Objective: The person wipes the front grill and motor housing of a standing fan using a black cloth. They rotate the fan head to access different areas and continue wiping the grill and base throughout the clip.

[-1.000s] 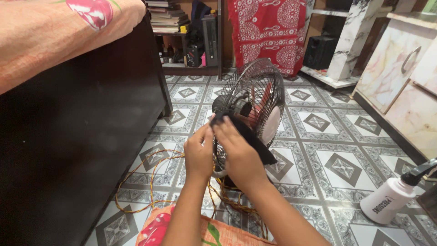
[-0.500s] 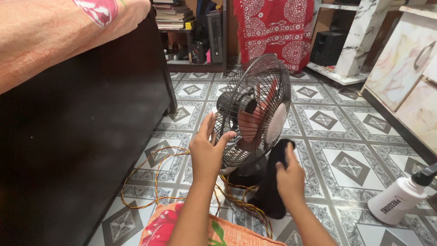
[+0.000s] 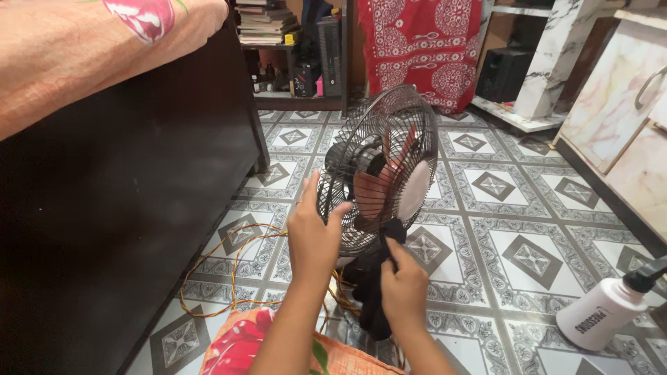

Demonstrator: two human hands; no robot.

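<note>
On the patterned tile floor (image 3: 500, 201), head view: a table fan (image 3: 382, 173) is standing upright on its dark base, just beside a tall dark cabinet side (image 3: 125, 208). Round wire cage, thin black ribs radiating from the hub, glossy. Reddish-orange blades are showing through the mesh, a pale round cap is sitting at the front centre, and a black motor housing is bulging at the rear.

Left hand (image 3: 310, 232) is resting open, fingers spread, palm against the rear rim of the cage; thumb is hooking onto the wires. It is gripping nothing else.

Right hand (image 3: 403, 285) is closing around a black cloth (image 3: 375, 292), soft and limp; upper end is pressing against the lower edge of the cage, the rest is hanging down past the fan base.

A twisted red-and-yellow cord (image 3: 229, 264) is looping loosely over the tiles, running under the fan. A white plastic spray bottle (image 3: 601, 312) with a black trigger head is lying tilted, well apart at the right. Orange floral fabric (image 3: 97, 48) is draping over the cabinet top; similar fabric (image 3: 236, 344) is showing under the forearms.
</note>
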